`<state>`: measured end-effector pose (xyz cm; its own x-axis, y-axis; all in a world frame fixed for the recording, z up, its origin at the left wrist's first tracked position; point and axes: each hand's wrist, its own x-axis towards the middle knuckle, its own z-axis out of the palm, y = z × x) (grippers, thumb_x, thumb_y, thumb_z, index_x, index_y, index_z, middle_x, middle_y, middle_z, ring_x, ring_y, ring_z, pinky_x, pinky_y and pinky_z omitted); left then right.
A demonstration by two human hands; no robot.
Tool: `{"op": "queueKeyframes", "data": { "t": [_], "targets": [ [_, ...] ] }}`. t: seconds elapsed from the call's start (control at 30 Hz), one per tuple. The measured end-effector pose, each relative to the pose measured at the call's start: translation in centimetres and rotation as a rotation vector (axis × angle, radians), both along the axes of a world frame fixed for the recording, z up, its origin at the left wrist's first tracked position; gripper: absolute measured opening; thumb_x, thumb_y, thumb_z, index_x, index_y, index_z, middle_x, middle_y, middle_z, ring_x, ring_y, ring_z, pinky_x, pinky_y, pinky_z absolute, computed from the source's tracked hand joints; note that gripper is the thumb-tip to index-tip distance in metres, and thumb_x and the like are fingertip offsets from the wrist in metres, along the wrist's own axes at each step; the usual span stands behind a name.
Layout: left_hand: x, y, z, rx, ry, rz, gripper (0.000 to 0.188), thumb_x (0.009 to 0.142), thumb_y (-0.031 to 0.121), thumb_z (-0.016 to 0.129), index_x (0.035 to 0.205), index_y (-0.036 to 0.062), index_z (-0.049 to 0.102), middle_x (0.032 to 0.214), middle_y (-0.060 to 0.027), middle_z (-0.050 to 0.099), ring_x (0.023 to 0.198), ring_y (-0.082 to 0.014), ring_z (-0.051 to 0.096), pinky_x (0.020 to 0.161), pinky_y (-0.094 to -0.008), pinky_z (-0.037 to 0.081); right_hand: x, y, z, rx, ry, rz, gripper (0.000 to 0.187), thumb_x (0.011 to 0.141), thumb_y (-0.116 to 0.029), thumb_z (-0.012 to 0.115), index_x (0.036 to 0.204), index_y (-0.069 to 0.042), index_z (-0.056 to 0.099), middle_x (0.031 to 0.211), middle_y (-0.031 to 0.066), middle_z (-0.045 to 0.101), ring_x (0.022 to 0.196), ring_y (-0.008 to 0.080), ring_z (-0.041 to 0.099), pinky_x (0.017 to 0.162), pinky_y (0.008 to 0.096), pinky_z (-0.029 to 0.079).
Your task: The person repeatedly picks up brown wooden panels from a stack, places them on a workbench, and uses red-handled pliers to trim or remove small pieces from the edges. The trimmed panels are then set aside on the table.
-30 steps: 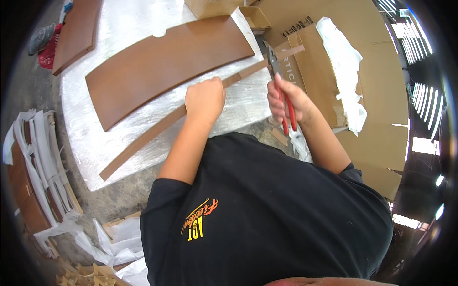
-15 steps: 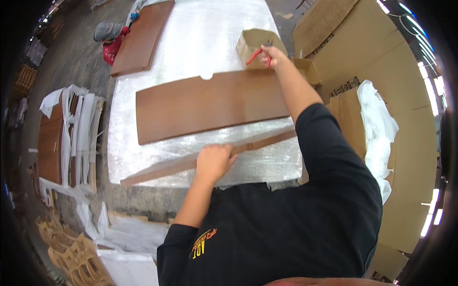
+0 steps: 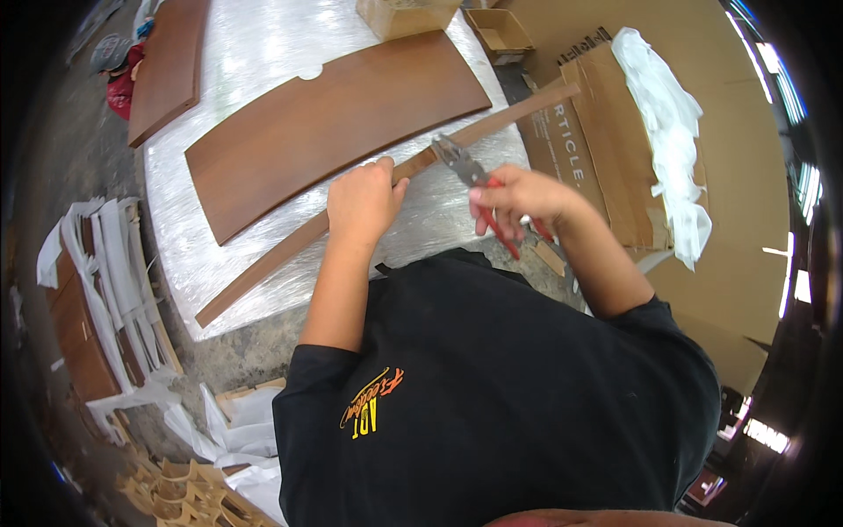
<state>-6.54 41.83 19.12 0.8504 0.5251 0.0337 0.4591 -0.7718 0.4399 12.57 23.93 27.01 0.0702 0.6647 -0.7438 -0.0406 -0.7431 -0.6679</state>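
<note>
A long, narrow brown wooden strip (image 3: 263, 273) slants across the near side of a plastic-wrapped white surface (image 3: 439, 224). My left hand (image 3: 358, 204) is closed over it near its middle. Red-handled pliers (image 3: 461, 161) are in my right hand (image 3: 520, 200), fingers wrapped round the handles. Their metal jaws meet or overlap the strip by a notch in its edge; whether they grip anything cannot be made out. Beyond the strip lies a wide, curved brown wooden panel (image 3: 342, 123) with a small half-round cutout in its far edge.
A cardboard box (image 3: 408, 16) stands past the panel, beside a shallow open carton (image 3: 502, 42). At right, a white wrapped bundle (image 3: 659, 132) rests on cardboard. Another person (image 3: 121, 88) is beside a brown panel (image 3: 169, 70) at far left. Wrapped panels (image 3: 77, 321) stack at left.
My right hand has brought the pliers from the box back to the strip. The strip's right end has swung away from me. The view has shifted and turned.
</note>
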Motion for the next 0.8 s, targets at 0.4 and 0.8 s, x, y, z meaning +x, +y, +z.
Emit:
{"op": "queueKeyframes", "data": {
  "t": [0.4,0.8],
  "targets": [
    [-4.6,1.0,-0.8,-0.088,0.079,-0.068,0.030,0.096,0.033,0.073,0.101,0.0035,0.072,0.093,-0.0159,0.077,0.090,-0.0346,0.076,0.081,-0.0470,0.059,-10.5,0.3,-6.0,-0.117,-0.113,-0.239,0.039,0.108,-0.039,0.058,0.097,-0.002,0.067,0.083,0.0122,0.077,0.048,0.0130,0.062,0.042,0.0279,0.050],
    [-7.2,0.8,-2.0,-0.077,0.007,-0.091,0.029,0.094,0.030,0.074,0.102,0.0025,0.073,0.093,-0.0190,0.077,0.090,-0.0351,0.077,0.080,-0.0470,0.060,-13.4,-0.9,-7.7,-0.080,-0.165,-0.260,0.045,0.109,-0.047,0.055,0.095,-0.006,0.066,0.082,0.0107,0.076,0.063,0.0131,0.067,0.055,0.0259,0.049]
  ]
}}
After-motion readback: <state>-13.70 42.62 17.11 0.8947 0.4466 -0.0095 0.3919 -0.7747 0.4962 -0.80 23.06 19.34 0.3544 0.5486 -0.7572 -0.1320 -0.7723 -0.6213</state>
